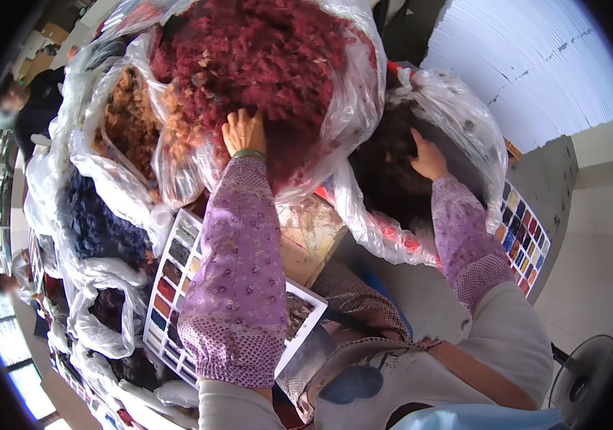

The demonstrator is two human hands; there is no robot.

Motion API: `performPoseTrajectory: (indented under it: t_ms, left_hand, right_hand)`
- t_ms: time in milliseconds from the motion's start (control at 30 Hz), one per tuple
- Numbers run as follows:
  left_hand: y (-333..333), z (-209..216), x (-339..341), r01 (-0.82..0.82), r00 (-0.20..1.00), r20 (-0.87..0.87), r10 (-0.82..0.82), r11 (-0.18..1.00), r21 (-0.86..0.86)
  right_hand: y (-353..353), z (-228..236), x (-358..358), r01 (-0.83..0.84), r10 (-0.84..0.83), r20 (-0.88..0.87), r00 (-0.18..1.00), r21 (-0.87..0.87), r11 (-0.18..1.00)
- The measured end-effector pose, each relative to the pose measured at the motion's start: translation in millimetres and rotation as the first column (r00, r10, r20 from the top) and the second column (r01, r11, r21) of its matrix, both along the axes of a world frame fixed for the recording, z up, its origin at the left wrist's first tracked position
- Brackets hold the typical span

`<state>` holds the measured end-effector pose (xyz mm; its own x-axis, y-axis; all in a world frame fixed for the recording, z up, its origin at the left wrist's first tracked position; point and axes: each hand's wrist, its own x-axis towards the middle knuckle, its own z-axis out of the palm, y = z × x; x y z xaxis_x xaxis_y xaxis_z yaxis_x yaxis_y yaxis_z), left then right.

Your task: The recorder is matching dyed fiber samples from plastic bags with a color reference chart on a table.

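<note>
While touching red fibre [263, 54] with the left hand [244, 135]: bent-fingered, tips hidden; cannot tell whether gripping a tuft.
Right hand [428, 156]: at dark fibre [387, 168], pointing one finger far; grip likewise unreadable.
Fibre work: probably feeling or picking through both heaps.
Next tuft: seemingly calls for closing lightly on loose fibre.
Red heap: fluffy, clumped, flecked paler; in the far, central plastic bag [361, 86].
Dark heap: brownish-black, shaded; in the right bag [468, 107].
</note>
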<state>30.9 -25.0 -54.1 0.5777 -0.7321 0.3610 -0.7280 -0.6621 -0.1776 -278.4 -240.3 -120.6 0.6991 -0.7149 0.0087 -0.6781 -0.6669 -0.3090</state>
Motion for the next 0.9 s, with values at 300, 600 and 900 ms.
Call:
performPoseTrajectory:
  t_ms: [300, 600, 900]
  left_hand:
    - [26, 70, -6, -0.108, 0.771, -0.623, -0.133, 0.937, -0.333]
    - [33, 69, -27, 0.284, 0.823, -0.372, -0.429, 0.879, -0.384]
    - [56, 63, -50, 0.203, 0.786, -0.464, -0.409, 0.879, -0.431]
  right_hand:
    - [-13, 51, -21, 0.044, -0.14, 0.335, 0.932, 0.278, 0.959]
    - [-6, 83, -21, 0.06, -0.027, 0.192, 0.981, -0.172, 0.983]
    - [35, 120, 19, 0.058, -0.003, 0.538, 0.843, -0.086, 0.995]
